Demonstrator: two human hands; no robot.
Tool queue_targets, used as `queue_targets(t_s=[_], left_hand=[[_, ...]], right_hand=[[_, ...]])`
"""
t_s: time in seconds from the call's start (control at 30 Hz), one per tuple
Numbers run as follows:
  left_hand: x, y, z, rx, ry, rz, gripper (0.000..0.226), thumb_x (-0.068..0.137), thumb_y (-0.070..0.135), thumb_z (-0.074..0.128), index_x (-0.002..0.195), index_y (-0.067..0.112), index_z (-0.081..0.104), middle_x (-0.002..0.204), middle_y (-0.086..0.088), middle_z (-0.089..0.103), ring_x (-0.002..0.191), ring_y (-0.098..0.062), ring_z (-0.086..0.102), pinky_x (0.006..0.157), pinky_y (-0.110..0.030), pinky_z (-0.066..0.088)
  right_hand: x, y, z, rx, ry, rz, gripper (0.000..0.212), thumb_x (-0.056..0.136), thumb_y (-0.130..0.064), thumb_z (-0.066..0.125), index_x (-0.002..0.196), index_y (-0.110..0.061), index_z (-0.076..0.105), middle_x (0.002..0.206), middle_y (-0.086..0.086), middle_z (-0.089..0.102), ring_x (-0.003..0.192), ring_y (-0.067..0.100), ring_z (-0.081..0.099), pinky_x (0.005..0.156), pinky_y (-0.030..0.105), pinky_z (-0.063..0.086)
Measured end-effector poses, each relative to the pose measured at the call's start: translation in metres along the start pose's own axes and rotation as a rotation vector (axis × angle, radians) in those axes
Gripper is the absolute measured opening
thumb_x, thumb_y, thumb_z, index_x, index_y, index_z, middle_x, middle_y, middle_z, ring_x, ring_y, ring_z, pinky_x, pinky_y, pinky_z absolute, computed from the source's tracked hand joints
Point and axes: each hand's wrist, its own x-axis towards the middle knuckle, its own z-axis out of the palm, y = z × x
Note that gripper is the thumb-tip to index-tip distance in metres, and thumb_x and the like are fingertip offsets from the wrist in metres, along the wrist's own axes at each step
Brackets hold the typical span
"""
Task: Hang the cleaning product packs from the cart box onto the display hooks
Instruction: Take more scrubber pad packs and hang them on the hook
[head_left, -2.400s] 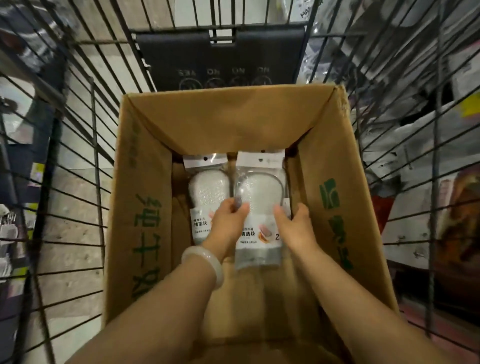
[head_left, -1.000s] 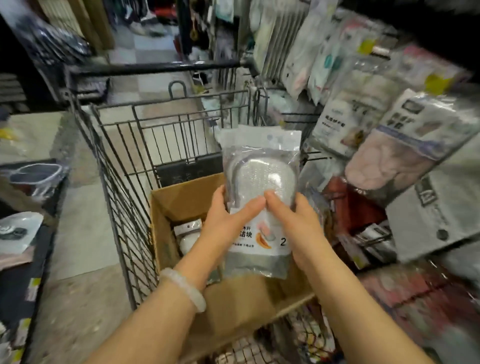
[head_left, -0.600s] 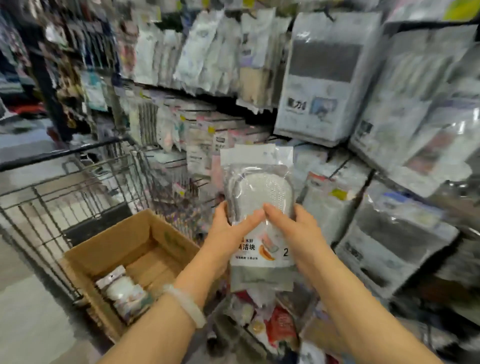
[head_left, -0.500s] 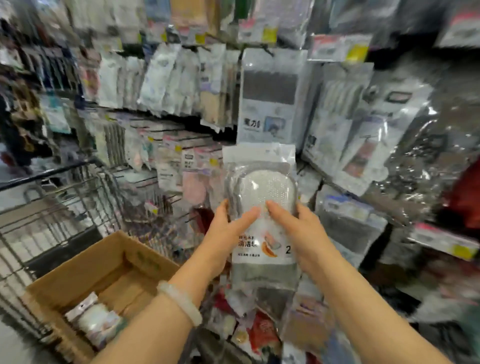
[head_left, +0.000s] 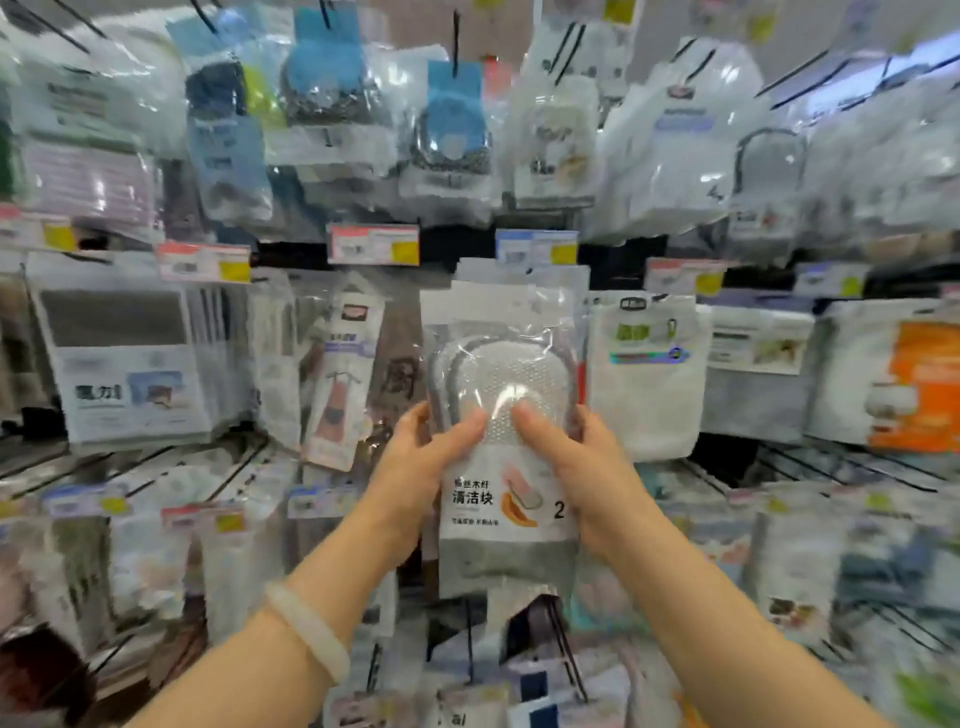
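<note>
I hold a clear cleaning pad pack (head_left: 501, 374) upright in front of the display wall. It has a white header, white oval mesh pads inside and a printed label lower down. My left hand (head_left: 415, 462) grips its left edge with the thumb on the front. My right hand (head_left: 576, 467) grips the right edge, thumb pressed on the front. The pack's top sits just below a row of price tags (head_left: 535, 248). Behind its header a similar white pack top (head_left: 519, 273) shows. The cart and its box are out of view.
Hanging packs fill the wall: blue-carded scourers (head_left: 452, 130) above, a white cloth pack (head_left: 644, 374) to the right, an orange-labelled pack (head_left: 919, 384) far right, a grey cloth pack (head_left: 122, 353) at left. Bare black hooks (head_left: 561, 644) stick out below the held pack.
I lifted the pack out of the cart box with both hands and turned right to face the display wall. The cart and box have left the view.
</note>
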Motion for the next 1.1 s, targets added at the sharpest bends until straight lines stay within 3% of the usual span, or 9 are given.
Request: queue_targets(t_s=[0.17, 0.3, 0.43, 0.53, 0.67, 0.73, 0.93, 1.03, 1.1], left_hand=[[0.029, -0.004, 0.105, 0.03, -0.124, 0.06, 0.082, 0.054, 0.031, 0.08, 0.128, 0.013, 0.049, 0.109, -0.013, 0.072, 0.092, -0.031, 0.071, 0.081, -0.046, 0.057], [0.061, -0.011, 0.187, 0.041, -0.185, 0.115, 0.09, 0.048, 0.033, 0.087, 0.126, 0.015, 0.047, 0.107, -0.013, 0.072, 0.09, -0.032, 0.072, 0.08, -0.047, 0.057], [0.094, -0.002, 0.265, 0.117, -0.186, 0.228, 0.081, 0.052, 0.034, 0.078, 0.124, 0.02, 0.044, 0.105, -0.008, 0.071, 0.079, -0.02, 0.074, 0.058, -0.028, 0.059], [0.117, 0.006, 0.308, 0.215, -0.131, 0.336, 0.093, 0.049, 0.046, 0.076, 0.131, 0.024, 0.039, 0.115, -0.002, 0.066, 0.092, -0.017, 0.07, 0.07, -0.026, 0.059], [0.139, 0.024, 0.343, 0.268, -0.101, 0.435, 0.116, 0.045, 0.058, 0.073, 0.143, 0.047, 0.012, 0.131, -0.003, 0.057, 0.104, -0.022, 0.066, 0.089, -0.042, 0.055], [0.149, 0.032, 0.355, 0.284, -0.091, 0.487, 0.112, 0.049, 0.061, 0.07, 0.142, 0.056, 0.007, 0.133, -0.001, 0.055, 0.104, -0.022, 0.066, 0.089, -0.045, 0.054], [0.187, 0.034, 0.374, 0.204, -0.129, 0.576, 0.075, 0.068, 0.05, 0.061, 0.137, 0.051, 0.03, 0.11, 0.014, 0.07, 0.09, -0.007, 0.071, 0.073, -0.027, 0.059], [0.203, 0.036, 0.375, 0.31, -0.094, 0.601, 0.071, 0.066, 0.073, 0.062, 0.13, 0.062, 0.034, 0.13, 0.013, 0.059, 0.112, -0.012, 0.062, 0.095, -0.037, 0.052], [0.211, 0.039, 0.375, 0.389, -0.03, 0.634, 0.074, 0.068, 0.068, 0.066, 0.133, 0.059, 0.033, 0.127, 0.021, 0.055, 0.114, -0.008, 0.057, 0.098, -0.031, 0.046]], right_hand=[[0.004, -0.045, -0.095, 0.038, 0.099, -0.035, 0.05, 0.07, -0.032, 0.079, 0.112, -0.012, 0.06, 0.104, 0.011, 0.073, 0.091, 0.03, 0.072, 0.087, 0.053, 0.054], [0.022, -0.079, -0.179, 0.03, 0.061, -0.06, 0.047, 0.069, -0.028, 0.077, 0.11, -0.01, 0.06, 0.1, 0.013, 0.074, 0.088, 0.032, 0.072, 0.084, 0.052, 0.056], [0.061, -0.118, -0.246, 0.044, -0.002, -0.086, 0.053, 0.067, -0.027, 0.074, 0.114, -0.007, 0.06, 0.098, 0.018, 0.074, 0.088, 0.037, 0.071, 0.081, 0.05, 0.056], [0.089, -0.144, -0.282, 0.045, -0.024, -0.128, 0.045, 0.072, -0.027, 0.071, 0.11, -0.005, 0.06, 0.092, 0.017, 0.075, 0.081, 0.034, 0.073, 0.066, 0.041, 0.059], [0.125, -0.172, -0.311, -0.017, -0.065, -0.196, 0.054, 0.069, -0.036, 0.073, 0.112, -0.007, 0.06, 0.098, 0.015, 0.074, 0.088, 0.034, 0.072, 0.081, 0.051, 0.056], [0.141, -0.182, -0.321, -0.044, -0.072, -0.2, 0.056, 0.07, -0.039, 0.073, 0.113, -0.006, 0.059, 0.098, 0.015, 0.074, 0.088, 0.034, 0.072, 0.081, 0.05, 0.057], [0.173, -0.2, -0.334, -0.165, -0.023, -0.242, 0.084, 0.046, -0.057, 0.078, 0.11, -0.006, 0.06, 0.096, 0.016, 0.074, 0.087, 0.035, 0.072, 0.082, 0.054, 0.056], [0.187, -0.203, -0.337, -0.206, -0.001, -0.235, 0.088, 0.045, -0.06, 0.077, 0.111, -0.005, 0.059, 0.097, 0.016, 0.074, 0.087, 0.036, 0.072, 0.082, 0.054, 0.056], [0.196, -0.203, -0.34, -0.21, 0.014, -0.244, 0.081, 0.05, -0.056, 0.077, 0.111, -0.005, 0.06, 0.095, 0.016, 0.074, 0.084, 0.036, 0.072, 0.081, 0.053, 0.056]])
